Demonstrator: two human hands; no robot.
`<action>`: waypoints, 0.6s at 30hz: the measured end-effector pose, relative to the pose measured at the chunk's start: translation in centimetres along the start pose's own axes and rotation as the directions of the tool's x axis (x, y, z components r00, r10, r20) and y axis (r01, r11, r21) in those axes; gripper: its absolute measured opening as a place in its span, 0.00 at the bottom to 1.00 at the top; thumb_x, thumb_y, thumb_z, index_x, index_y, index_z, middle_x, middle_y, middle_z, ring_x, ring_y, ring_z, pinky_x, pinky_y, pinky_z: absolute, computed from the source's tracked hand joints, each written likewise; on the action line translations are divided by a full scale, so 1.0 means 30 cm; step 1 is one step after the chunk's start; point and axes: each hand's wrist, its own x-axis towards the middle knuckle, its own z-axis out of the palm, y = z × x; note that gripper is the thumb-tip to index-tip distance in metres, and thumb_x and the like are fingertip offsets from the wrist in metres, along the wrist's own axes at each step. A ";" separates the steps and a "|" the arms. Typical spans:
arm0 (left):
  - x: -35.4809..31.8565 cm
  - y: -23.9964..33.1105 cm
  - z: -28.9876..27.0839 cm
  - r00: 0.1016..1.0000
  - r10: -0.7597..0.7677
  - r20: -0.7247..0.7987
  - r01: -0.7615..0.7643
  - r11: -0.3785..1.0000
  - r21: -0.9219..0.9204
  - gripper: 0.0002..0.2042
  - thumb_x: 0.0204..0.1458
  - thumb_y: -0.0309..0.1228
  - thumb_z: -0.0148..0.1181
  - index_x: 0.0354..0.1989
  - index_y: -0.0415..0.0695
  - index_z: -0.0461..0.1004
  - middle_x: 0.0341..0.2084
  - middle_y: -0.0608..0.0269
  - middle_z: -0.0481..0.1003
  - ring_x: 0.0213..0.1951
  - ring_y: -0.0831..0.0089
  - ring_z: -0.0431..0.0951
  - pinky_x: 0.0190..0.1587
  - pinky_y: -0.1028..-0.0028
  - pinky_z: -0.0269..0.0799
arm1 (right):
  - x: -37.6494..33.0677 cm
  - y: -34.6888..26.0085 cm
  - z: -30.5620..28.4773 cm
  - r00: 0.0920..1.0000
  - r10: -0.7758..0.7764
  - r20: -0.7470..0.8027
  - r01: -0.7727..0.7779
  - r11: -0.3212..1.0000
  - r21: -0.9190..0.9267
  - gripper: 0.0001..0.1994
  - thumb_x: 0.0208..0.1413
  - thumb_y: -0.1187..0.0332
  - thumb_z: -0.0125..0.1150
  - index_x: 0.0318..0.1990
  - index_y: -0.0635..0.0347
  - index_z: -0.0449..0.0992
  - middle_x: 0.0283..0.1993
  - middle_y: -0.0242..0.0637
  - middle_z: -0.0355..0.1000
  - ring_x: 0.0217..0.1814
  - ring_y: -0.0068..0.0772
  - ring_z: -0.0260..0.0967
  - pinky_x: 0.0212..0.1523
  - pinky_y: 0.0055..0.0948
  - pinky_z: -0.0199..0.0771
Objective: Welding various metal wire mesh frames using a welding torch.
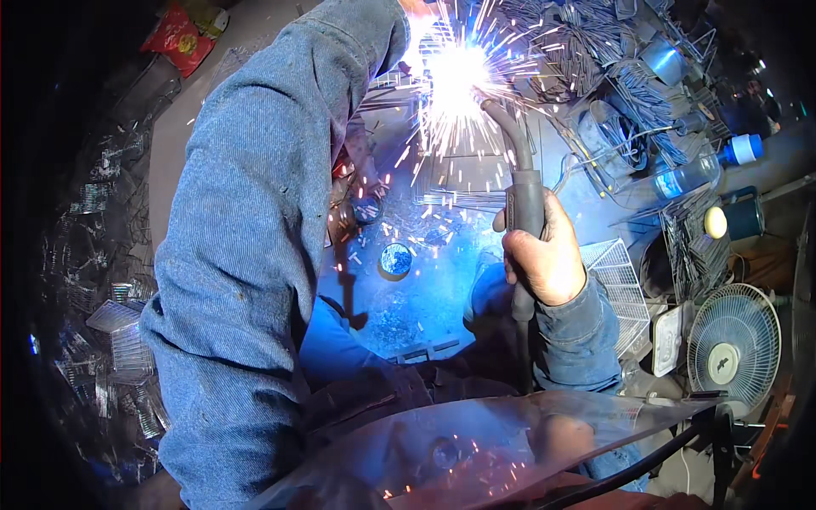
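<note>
My right hand is wrapped round the black handle of a welding torch, its bent neck reaching up and left. At the tip a blinding white arc throws sparks outward and hides the workpiece. My left arm, in a blue denim sleeve, stretches far forward to the arc's left side. Only a glaring edge of my left hand shows at the top; its fingers are lost in the light. Part of a wire grid shows beside the arc.
Bundles of metal rods lie at the far right, near a plastic water bottle. A white fan and a wire rack stand at right. Wire baskets pile up at left. A clear face shield crosses the bottom.
</note>
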 end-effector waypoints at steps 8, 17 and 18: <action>-0.023 -0.022 0.016 0.993 0.019 -0.116 -0.017 1.000 0.021 0.43 0.31 0.45 0.71 0.59 0.46 0.59 0.52 0.54 0.67 0.51 0.57 0.70 0.52 0.63 0.67 | 0.012 -0.006 0.001 0.999 -0.007 0.036 0.007 1.000 -0.008 0.18 0.43 0.79 0.49 0.46 0.64 0.61 0.31 0.36 0.65 0.17 0.22 0.61 0.15 0.23 0.64; -0.160 0.131 0.330 0.788 -0.431 -0.440 0.354 0.901 -0.249 0.33 0.34 0.32 0.66 0.54 0.46 0.64 0.53 0.56 0.65 0.60 0.57 0.59 0.57 0.53 0.57 | 0.016 0.019 -0.077 0.995 -0.092 -0.033 0.094 0.994 0.062 0.18 0.42 0.76 0.47 0.45 0.69 0.63 0.29 0.39 0.68 0.12 0.24 0.59 0.11 0.22 0.61; -0.229 0.164 0.323 0.818 -0.328 -0.473 0.199 0.932 -0.302 0.38 0.35 0.34 0.67 0.59 0.48 0.58 0.57 0.54 0.59 0.62 0.56 0.53 0.61 0.50 0.50 | 0.017 0.055 -0.106 0.994 -0.102 -0.028 0.105 0.981 0.163 0.20 0.41 0.76 0.47 0.46 0.69 0.62 0.34 0.43 0.68 0.12 0.25 0.60 0.11 0.23 0.62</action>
